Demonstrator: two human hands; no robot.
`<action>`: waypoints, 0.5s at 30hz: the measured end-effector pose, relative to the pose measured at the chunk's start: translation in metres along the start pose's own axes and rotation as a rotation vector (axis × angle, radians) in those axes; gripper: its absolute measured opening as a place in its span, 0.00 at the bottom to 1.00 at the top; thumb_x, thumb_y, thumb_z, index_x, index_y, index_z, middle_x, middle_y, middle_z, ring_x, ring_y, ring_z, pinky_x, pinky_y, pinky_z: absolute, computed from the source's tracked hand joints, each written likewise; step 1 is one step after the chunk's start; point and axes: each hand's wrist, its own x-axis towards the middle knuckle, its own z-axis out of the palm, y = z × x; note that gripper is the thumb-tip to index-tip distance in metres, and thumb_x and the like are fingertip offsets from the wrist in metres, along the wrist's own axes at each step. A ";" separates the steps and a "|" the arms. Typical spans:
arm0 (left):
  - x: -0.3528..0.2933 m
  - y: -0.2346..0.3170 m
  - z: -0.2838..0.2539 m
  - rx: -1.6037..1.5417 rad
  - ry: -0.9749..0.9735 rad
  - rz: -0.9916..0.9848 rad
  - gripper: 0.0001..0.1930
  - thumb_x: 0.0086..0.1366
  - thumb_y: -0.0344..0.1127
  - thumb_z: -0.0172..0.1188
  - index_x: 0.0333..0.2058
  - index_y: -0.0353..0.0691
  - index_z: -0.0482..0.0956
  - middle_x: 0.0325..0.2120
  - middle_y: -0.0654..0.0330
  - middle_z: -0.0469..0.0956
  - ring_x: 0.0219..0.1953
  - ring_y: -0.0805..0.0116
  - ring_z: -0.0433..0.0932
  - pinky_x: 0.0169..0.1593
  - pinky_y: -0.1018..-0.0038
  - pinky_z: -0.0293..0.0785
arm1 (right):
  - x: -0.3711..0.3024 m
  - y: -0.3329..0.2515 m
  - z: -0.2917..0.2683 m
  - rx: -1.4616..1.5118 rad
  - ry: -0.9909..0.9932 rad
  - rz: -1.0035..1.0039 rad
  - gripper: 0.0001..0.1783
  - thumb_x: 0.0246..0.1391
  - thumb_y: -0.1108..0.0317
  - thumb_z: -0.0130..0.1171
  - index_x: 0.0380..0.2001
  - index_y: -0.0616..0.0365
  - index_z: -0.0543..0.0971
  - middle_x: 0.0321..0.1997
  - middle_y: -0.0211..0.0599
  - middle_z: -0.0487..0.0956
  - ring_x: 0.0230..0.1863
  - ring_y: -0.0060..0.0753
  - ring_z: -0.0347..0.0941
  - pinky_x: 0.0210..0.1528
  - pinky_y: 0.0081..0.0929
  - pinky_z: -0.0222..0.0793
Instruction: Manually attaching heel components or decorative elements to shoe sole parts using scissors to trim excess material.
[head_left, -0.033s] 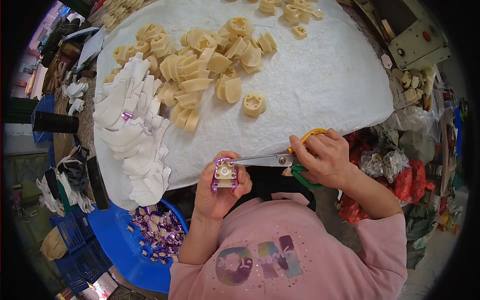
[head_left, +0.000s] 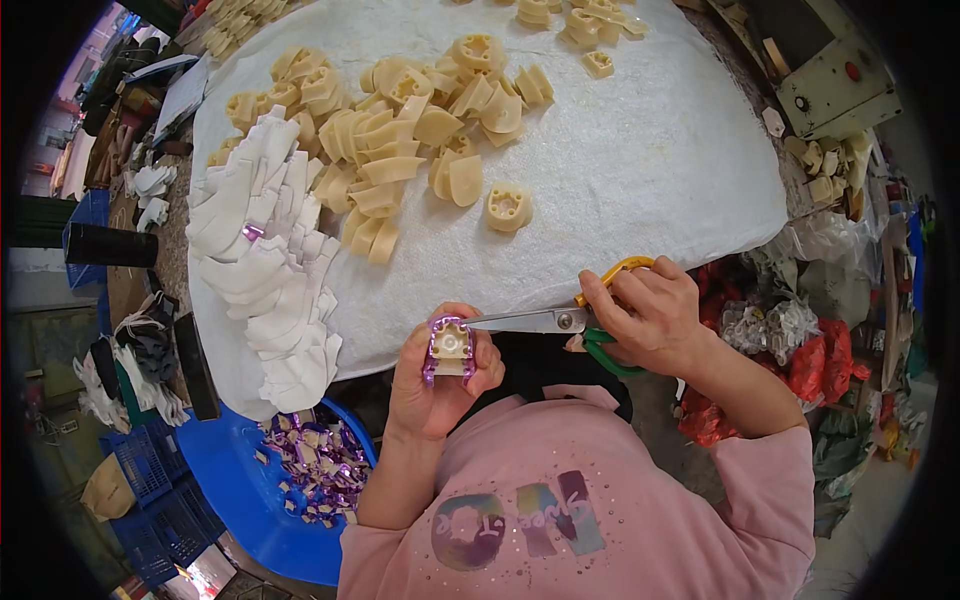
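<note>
My left hand [head_left: 435,375] grips a small cream shoe heel [head_left: 451,344] edged in shiny purple material, its hollowed end with holes facing up. My right hand [head_left: 650,320] is closed round the handles of a pair of scissors [head_left: 540,320], one loop yellow and the other green. Their blades look nearly closed and point left, the tip meeting the heel's upper edge by my left fingers. Beyond my hands, one bare cream heel [head_left: 508,207] stands apart on the white-covered table [head_left: 620,190]. A heap of similar heels [head_left: 385,140] lies farther back.
White curved pieces [head_left: 265,270] are piled on the table's left side. Below them, a blue basin [head_left: 230,480] holds purple scraps [head_left: 315,465]. Blue crates [head_left: 150,470] stand at far left. Red plastic bags [head_left: 820,365] lie at right, under a pale metal machine [head_left: 840,90].
</note>
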 end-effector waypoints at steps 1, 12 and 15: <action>0.000 0.000 0.000 0.001 0.001 -0.003 0.25 0.68 0.56 0.43 0.52 0.44 0.67 0.29 0.56 0.72 0.21 0.73 0.66 0.29 0.75 0.57 | 0.000 0.001 -0.001 -0.015 0.005 -0.013 0.30 0.38 0.51 0.65 0.47 0.51 0.74 0.21 0.22 0.65 0.19 0.21 0.64 0.27 0.24 0.57; -0.001 0.002 -0.001 -0.122 0.001 -0.102 0.25 0.68 0.56 0.43 0.51 0.42 0.68 0.26 0.58 0.68 0.19 0.76 0.64 0.27 0.77 0.56 | 0.003 0.010 0.001 -0.060 0.039 -0.098 0.24 0.40 0.61 0.63 0.44 0.51 0.74 0.23 0.22 0.67 0.19 0.19 0.63 0.26 0.22 0.56; -0.004 0.001 -0.002 -0.156 -0.008 -0.129 0.25 0.68 0.56 0.43 0.51 0.41 0.68 0.26 0.58 0.68 0.19 0.76 0.63 0.27 0.77 0.56 | 0.003 0.011 0.000 0.002 -0.004 -0.116 0.24 0.40 0.59 0.63 0.44 0.53 0.74 0.23 0.22 0.67 0.19 0.19 0.64 0.25 0.22 0.57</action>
